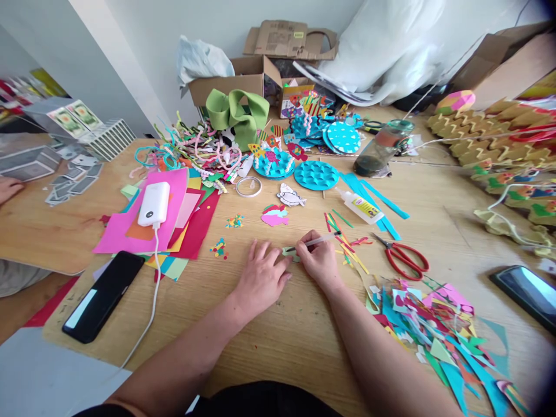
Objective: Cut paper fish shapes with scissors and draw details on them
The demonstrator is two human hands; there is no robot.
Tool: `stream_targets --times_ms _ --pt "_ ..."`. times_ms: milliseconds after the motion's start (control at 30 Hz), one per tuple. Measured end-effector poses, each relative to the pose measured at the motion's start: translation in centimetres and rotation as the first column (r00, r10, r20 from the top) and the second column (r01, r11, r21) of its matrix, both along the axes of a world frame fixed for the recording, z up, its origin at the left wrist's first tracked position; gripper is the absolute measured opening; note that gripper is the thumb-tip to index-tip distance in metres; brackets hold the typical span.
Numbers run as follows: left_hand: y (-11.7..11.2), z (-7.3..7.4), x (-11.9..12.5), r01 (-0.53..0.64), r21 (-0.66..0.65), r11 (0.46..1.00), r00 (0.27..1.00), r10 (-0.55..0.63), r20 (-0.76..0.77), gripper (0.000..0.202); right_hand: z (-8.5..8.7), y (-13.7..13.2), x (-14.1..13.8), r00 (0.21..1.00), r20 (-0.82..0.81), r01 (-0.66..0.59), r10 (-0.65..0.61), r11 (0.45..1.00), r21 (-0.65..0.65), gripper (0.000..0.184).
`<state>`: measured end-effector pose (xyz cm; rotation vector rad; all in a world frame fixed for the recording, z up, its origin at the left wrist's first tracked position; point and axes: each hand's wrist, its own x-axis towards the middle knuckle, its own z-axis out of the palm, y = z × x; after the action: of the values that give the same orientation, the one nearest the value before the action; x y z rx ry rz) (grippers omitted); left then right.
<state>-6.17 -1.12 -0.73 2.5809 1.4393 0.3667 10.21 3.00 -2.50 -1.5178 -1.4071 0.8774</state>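
Pale green paper, a small cut piece (290,251), lies on the wooden desk (295,341) right in front of the person, between the two hands. Seen from the head camera, the left hand (260,278) lies flat with its fingers spread, and its thumb side pins the near edge of the piece. The right hand (319,260) is closed around a thin pen (320,240) in a writing grip, with the tip down on the paper.

By the look of it, the work is at the marking stage, drawing or lining on the cut shape. Any further stroke calls for the left hand to hold the piece firm, since it is light and would slide under the tip.

Room is tight on the right. Loose coloured strips (347,243) touch the pen hand, the red scissors (403,258) lie just beyond them, and a heap of offcuts (438,330) crowds the forearm. A glue bottle (360,207) and a pink fish cut-out (275,215) lie further back. On the left, bare wood runs out to a white cable (150,313) and a black phone (103,295) near the desk edge. Another person's hand (8,188) rests far off at the left.
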Motion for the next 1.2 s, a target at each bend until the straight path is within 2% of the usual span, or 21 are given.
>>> stream_targets --times_ms 300,1200 --pt "-0.03 0.02 -0.06 0.007 -0.008 1.0 1.0 -0.007 -0.01 0.036 0.37 -0.05 -0.04 1.0 0.015 -0.019 0.02 0.999 -0.03 0.011" --pt "-0.01 0.12 -0.05 0.006 -0.004 1.0 1.0 -0.006 -0.005 0.034 0.05 0.02 -0.02 1.0 0.022 -0.007 0.007 1.0 0.011 0.01"
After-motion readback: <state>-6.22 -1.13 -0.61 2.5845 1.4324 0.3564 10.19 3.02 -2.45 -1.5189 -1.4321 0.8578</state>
